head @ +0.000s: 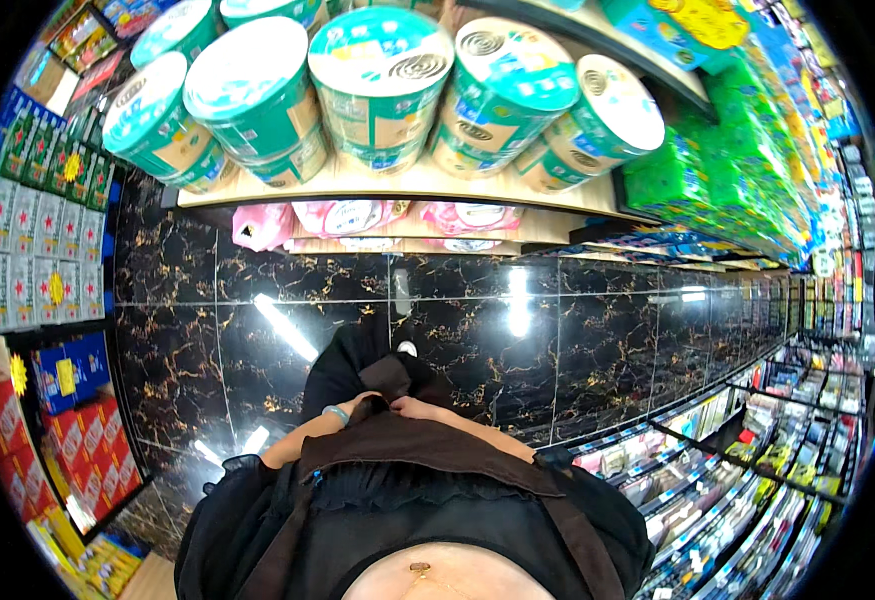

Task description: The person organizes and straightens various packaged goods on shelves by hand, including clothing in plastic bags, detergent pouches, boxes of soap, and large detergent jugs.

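Observation:
Both hands are low in front of my body, at the brown apron point(437, 450) worn over a black ruffled top. My left hand point(358, 403), with a pale bracelet at its wrist, grips a fold of the apron cloth; its fingers are partly hidden. Close on its right, my right hand point(412, 409) has its fingers closed on the apron's edge. A brown flap of cloth point(386, 375) hangs just beyond them, over dark trousers point(340, 367). Ahead, large round teal-and-white tubs point(381, 82) stand in a row on a wooden shelf point(407, 184).
Pink packs point(347, 217) sit on the lower shelf. Green packs point(730, 165) are stacked at right. Beer cartons point(43, 255) and red cartons point(88, 450) stand at left. Racks of small packaged goods point(715, 495) run behind right. Glossy black tile floor point(467, 292) lies between.

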`<state>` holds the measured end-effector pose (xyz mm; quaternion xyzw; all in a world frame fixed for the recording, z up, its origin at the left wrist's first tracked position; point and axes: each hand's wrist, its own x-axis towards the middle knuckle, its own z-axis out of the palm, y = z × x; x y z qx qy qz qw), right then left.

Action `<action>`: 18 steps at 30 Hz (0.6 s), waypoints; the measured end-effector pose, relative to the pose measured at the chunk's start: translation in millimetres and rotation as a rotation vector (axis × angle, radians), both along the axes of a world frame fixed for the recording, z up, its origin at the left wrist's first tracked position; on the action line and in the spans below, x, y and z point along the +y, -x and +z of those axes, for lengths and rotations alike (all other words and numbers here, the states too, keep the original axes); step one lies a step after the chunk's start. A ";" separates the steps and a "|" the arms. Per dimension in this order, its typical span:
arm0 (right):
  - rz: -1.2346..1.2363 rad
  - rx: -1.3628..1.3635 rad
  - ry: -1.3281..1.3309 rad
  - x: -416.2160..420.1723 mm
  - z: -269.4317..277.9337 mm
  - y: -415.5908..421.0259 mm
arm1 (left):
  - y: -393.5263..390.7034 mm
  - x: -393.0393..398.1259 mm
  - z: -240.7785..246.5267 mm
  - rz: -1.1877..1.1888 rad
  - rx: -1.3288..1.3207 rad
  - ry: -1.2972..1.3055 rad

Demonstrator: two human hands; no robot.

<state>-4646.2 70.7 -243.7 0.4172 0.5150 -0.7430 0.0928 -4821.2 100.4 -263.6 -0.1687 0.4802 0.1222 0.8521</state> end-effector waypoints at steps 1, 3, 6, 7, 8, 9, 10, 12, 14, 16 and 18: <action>0.053 -0.019 -0.007 -8.8 -9.8 -2.9 | -9.1 -14.7 -13.8 -0.514 0.151 -0.456; 0.141 -0.052 -0.044 -13.8 -24.7 -9.6 | -14.3 -33.4 -41.1 -1.159 0.312 -1.010; 0.182 -0.064 0.067 -5.1 -45.7 -21.4 | -8.5 -31.1 -61.2 -1.343 0.343 -1.367; 0.148 -0.057 0.095 -1.5 -53.6 -26.4 | -7.8 -19.8 -64.1 -1.257 0.342 -1.472; 0.453 0.044 -0.140 27.1 -56.3 -29.4 | -5.5 4.0 -61.9 -1.141 0.375 -1.584; 0.185 0.009 -0.298 61.7 -38.0 -36.5 | -10.5 43.2 -29.6 -0.904 0.505 -1.339; -0.040 0.063 -0.700 96.0 -38.4 -45.4 | -7.5 84.6 -8.2 -0.859 0.857 -1.417; -0.449 -0.131 -1.143 188.2 -7.8 -57.6 | 22.6 154.3 -24.8 -0.389 1.129 -1.275; -0.539 -0.290 -1.586 265.3 -0.8 -70.7 | 34.9 225.3 -26.3 -0.007 1.407 -1.686; -0.519 -0.485 -1.493 321.2 3.4 -73.9 | 44.9 272.6 -31.7 0.174 1.364 -1.793; -0.551 -0.271 -1.524 359.7 -0.9 -74.3 | 53.1 300.9 -39.5 0.273 1.075 -1.755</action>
